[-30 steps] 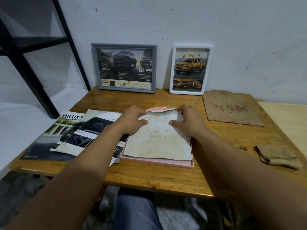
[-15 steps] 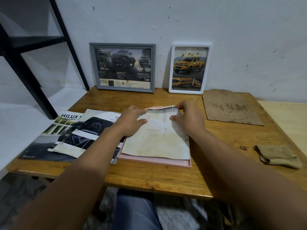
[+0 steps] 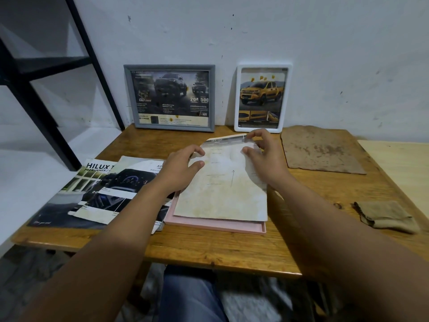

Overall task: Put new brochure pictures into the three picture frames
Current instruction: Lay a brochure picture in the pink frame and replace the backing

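The pink frame lies flat on the tabletop. Both the left hand and right hand pinch the stained sheet at its far corners. Lift slowly and evenly so it won't tear.

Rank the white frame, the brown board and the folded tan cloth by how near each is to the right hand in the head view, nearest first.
1. White frame, leaning on the wall just beyond the right hand.
2. Brown board, flat on the table to its right.
3. Tan cloth, near the table's right front edge.
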